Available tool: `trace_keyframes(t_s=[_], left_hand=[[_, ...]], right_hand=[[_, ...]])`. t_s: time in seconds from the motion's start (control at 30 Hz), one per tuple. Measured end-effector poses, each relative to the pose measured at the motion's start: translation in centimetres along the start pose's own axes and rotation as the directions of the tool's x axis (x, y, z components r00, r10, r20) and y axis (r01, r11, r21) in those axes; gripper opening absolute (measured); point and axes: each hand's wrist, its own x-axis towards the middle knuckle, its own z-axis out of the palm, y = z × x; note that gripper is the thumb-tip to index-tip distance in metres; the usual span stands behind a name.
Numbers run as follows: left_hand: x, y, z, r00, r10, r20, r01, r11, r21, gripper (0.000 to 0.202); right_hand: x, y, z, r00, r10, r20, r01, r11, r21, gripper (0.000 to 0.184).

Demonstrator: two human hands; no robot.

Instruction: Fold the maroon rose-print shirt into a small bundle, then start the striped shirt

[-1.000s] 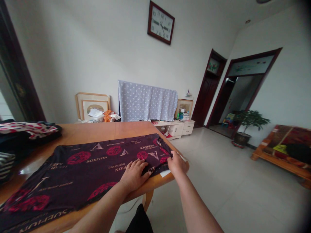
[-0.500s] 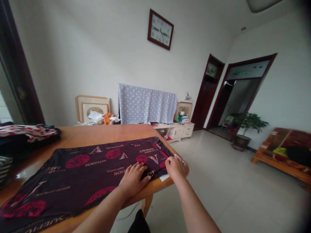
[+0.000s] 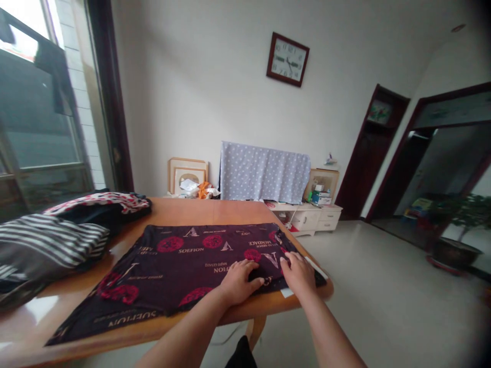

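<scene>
Where the one dark cloth (image 3: 184, 266) with red prints lies spread flat over the near part of the single wooden table (image 3: 215, 209), two hands press on its near right corner: the left hand (image 3: 240, 281) is palm down with fingers spread, and the right hand (image 3: 297, 271) is just beside it, also flat and unclenched, neither clasping anything. Two lots of clothing sit at the table's left end, a striped heap (image 3: 49, 245) nearer and a red-and-white heap (image 3: 103, 204) behind it, both well apart from the hands. One clock (image 3: 287, 59) hangs on the far wall above one dotted sheet (image 3: 264, 171).
</scene>
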Motion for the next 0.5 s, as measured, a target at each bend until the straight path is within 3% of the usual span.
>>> trace_keyframes(t_s=[0.1,0.2,0.37,0.5], left_hand=[[-0.5,-1.2,-1.6,0.997,-0.011,-0.079,0.007,0.999,-0.053,0.049],[-1.7,-3.4,-4.7,0.986,-0.058,-0.153,0.065,0.997,0.04,0.046],[-5.2,-9.2,-10.3,0.934,-0.25,-0.254,0.321,0.901,0.294,0.049],[-7.2,-14.3,-13.6,0.884,-0.383,-0.266,0.463,0.796,0.391,0.052]], right_hand=[[-0.3,0.0,1.6,0.994,-0.015,0.109,0.019,0.999,-0.038,0.061],[-0.6,0.7,3.1,0.98,0.043,0.192,-0.023,0.994,-0.104,0.073],[0.0,1.7,3.8,0.964,0.07,0.257,-0.034,0.99,-0.14,0.078],[1.6,1.5,3.6,0.962,0.06,0.267,-0.034,0.994,-0.103,0.075]])
